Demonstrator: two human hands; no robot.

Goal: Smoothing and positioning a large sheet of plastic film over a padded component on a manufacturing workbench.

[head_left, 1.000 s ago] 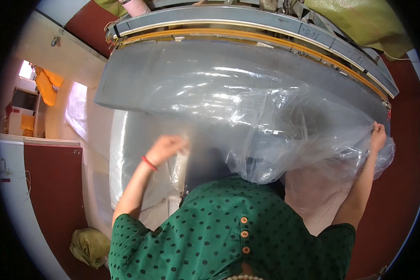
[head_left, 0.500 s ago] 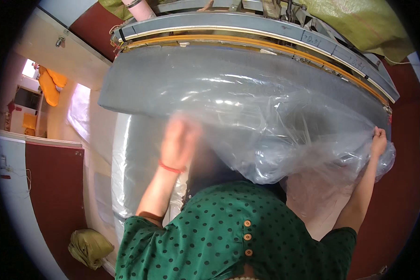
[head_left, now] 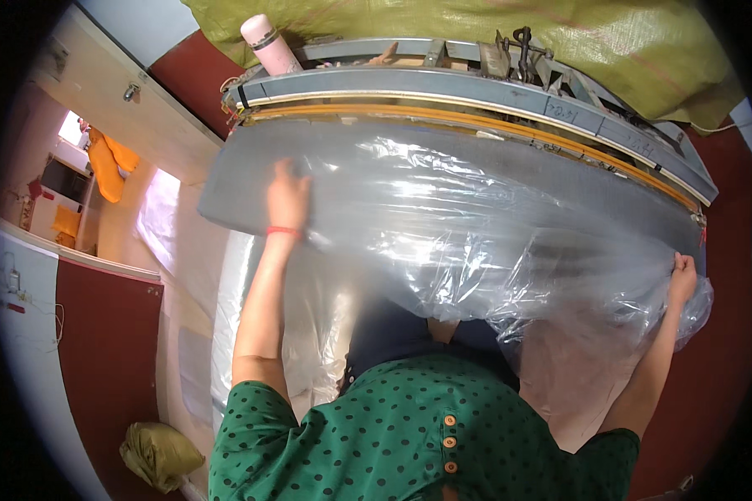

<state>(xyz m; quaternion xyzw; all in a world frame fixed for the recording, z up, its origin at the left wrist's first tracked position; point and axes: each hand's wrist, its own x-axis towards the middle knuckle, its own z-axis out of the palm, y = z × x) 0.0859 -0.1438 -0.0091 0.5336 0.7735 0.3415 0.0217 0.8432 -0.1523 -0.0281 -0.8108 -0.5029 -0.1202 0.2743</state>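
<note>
A wide sheet of clear plastic film (head_left: pixel 443 225) spreads over the grey padded surface in front of me, wrinkled and shiny in the middle. On its left part lies my left hand (head_left: pixel 287 196), slightly blurred, fingers stretched forward and thumb apart; a red band circles that wrist. At the far right my right hand (head_left: pixel 683 280) is closed on the film's edge, pulling creases toward its fingers. Loose film bunches below this hand and hangs near my lap. Along the surface's back edge runs an orange strip (head_left: pixel 459 119) beneath a long grey metal bar (head_left: pixel 409 83).
A pink bottle (head_left: pixel 269 46) stands behind the bar at the left. Dark metal clamps (head_left: pixel 522 54) and green woven sheeting (head_left: pixel 635 50) are at the back. To the left is an open door (head_left: pixel 134 83); a tied olive bag (head_left: pixel 160 455) sits on the floor.
My left hand has moved forward and left onto the film, which now lies flatter and more stretched. The right hand keeps its hold at the edge. The view has tilted slightly.
</note>
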